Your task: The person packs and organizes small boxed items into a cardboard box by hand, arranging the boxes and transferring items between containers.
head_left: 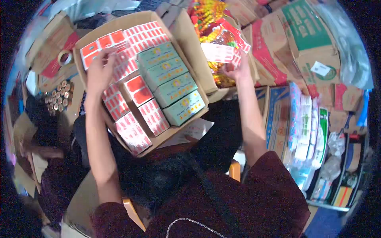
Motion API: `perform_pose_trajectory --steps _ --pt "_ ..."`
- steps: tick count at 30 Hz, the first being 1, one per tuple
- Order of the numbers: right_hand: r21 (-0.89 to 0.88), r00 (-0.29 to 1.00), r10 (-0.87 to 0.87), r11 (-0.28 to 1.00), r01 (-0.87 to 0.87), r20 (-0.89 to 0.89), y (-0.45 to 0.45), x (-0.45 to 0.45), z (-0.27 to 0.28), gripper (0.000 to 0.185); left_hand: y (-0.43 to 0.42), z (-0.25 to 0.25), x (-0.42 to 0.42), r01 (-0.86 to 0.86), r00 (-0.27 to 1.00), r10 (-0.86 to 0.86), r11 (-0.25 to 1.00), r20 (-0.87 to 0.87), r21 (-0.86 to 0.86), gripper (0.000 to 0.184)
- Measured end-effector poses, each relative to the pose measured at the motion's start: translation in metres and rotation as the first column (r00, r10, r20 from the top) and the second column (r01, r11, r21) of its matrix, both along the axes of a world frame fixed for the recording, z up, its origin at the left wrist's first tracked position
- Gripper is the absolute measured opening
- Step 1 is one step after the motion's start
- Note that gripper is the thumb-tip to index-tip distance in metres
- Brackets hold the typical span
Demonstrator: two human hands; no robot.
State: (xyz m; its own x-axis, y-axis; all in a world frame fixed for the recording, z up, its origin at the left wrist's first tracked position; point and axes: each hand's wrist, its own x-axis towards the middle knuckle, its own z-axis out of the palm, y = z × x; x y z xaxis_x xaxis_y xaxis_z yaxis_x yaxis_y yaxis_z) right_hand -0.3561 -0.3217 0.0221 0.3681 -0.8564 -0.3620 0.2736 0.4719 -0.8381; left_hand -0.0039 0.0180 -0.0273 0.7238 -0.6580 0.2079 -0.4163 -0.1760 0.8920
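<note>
An open cardboard box (156,143) sits tilted across my lap, holding several red-and-white patterned small boxes (149,35) and a row of green cartons (170,81). My left hand (102,69) is over its upper left part, fingers curled and slightly blurred at the red-and-white boxes; whatever they pinch is unclear. To the right, my right hand (239,70) grips a strip-like red-and-white pack (217,52) by its right end. That pack is above a second open carton (198,73) with shiny red-and-yellow packets (210,18) in it.
Large cardboard cartons (274,47) stand at the upper right. Stacked plastic-wrapped packs (305,123) and a black-edged tray (345,170) lie at the right. At the left are a tape roll (64,57) and a cluster of round-topped copper-coloured items (59,96). Another person's arm (47,151) shows there.
</note>
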Motion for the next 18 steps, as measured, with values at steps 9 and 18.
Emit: perform_pose_trajectory --steps 9,18 --pt "0.147 0.944 0.110 0.987 -0.067 -0.311 -0.006 0.054 -0.018 0.049 0.010 0.007 -0.017 -0.048 0.999 0.048 0.999 0.016 -0.003 0.032" --pt "-0.434 0.955 -0.270 0.880 0.195 -0.119 0.010 0.032 -0.013 0.051 0.009 0.011 -0.010 -0.020 0.998 0.019 1.000 0.054 0.011 0.035"
